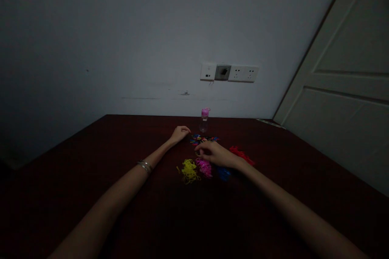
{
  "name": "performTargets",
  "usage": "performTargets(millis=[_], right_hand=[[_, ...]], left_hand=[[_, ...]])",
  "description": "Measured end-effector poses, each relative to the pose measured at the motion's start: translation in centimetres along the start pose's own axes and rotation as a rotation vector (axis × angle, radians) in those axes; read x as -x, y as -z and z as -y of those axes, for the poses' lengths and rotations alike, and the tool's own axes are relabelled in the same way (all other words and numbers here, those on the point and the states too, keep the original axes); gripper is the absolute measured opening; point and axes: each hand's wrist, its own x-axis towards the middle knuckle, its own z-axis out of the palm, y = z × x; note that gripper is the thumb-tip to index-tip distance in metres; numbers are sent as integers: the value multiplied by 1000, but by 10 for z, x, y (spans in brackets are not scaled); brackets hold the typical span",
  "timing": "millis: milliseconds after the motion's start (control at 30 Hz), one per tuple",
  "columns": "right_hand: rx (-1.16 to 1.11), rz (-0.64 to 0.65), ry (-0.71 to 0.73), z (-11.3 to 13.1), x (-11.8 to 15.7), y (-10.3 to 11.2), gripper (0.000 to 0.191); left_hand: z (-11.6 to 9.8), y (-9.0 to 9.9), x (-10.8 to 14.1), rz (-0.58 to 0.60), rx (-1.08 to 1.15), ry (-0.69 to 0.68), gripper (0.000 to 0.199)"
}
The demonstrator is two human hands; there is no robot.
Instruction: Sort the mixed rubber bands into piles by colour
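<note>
My left hand [180, 133] rests on the table with its fingers drawn together, at the left edge of a mixed-colour pile of rubber bands [194, 139]. What its fingertips hold, if anything, is too small to tell. My right hand [214, 152] is closed in a pinch just in front of that pile, partly covering it. A small yellowish loop, seemingly a rubber band, shows at its fingertips. Below lie heaps of yellow rubber bands [190, 171] and pink rubber bands [204, 168]. Blue rubber bands [224, 173] lie under my right wrist, with red rubber bands [241, 154] beyond the forearm.
A clear bottle with a pink cap [204, 123] stands behind the mixed pile. The dark red table [146, 129] meets a pale wall carrying a row of sockets [229, 73]. A panelled door [343, 85] is at the right. The light is dim.
</note>
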Motion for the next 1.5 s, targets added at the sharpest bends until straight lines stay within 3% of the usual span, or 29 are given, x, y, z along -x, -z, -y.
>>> performTargets(millis=[167, 400, 567, 767, 867, 1000, 1133, 1500], right_hand=[[50, 16, 31, 21, 3, -14, 28], [-52, -73, 2, 6, 5, 2, 29], [-41, -238, -100, -28, 13, 28, 25], [-5, -298, -301, -85, 33, 40, 26], [-13, -310, -350, -106, 42, 40, 25], [-5, -314, -368, -117, 46, 40, 26], [18, -307, -360, -117, 46, 40, 26], [38, -289, -338, -116, 45, 39, 25]], left_hand=[[-4, 0, 4, 53, 39, -19, 21], [-3, -1, 4, 75, 87, -26, 19], [-17, 0, 4, 124, 101, -24, 18], [-52, 3, 14, 477, -75, -173, 21], [-63, -3, 22, 575, -267, -245, 19], [-68, -12, 30, 558, -512, -225, 22], [-69, -17, 34, 526, -614, -246, 17], [-61, -18, 32, 539, -526, -281, 17]])
